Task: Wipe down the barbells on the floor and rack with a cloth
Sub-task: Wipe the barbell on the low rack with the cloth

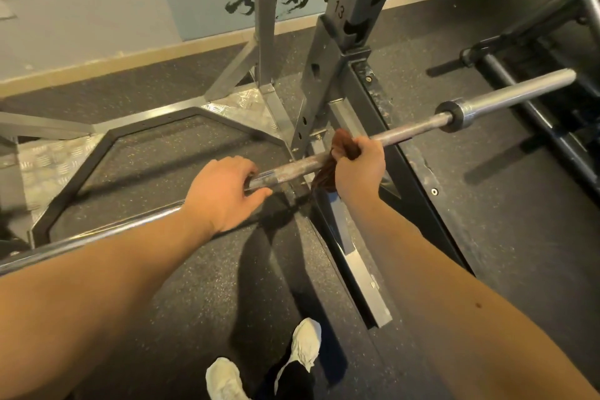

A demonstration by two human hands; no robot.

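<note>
A steel barbell (409, 128) runs from lower left to upper right across the rack, its bare sleeve sticking out at the right. My right hand (360, 167) grips the shaft through a brown cloth (337, 153), whose loose end hangs below the bar. My left hand (224, 191) holds the knurled shaft a little to the left of the cloth, fingers curled over the bar and thumb under it. The stretch of bar between the two hands shows dull, rusty knurling.
The grey numbered rack upright (337, 52) stands just behind the bar. A metal base rail (354, 256) lies on the black rubber floor below it. Another bar (519, 107) and frame lie on the floor at the right. My white shoes (302, 347) are at the bottom.
</note>
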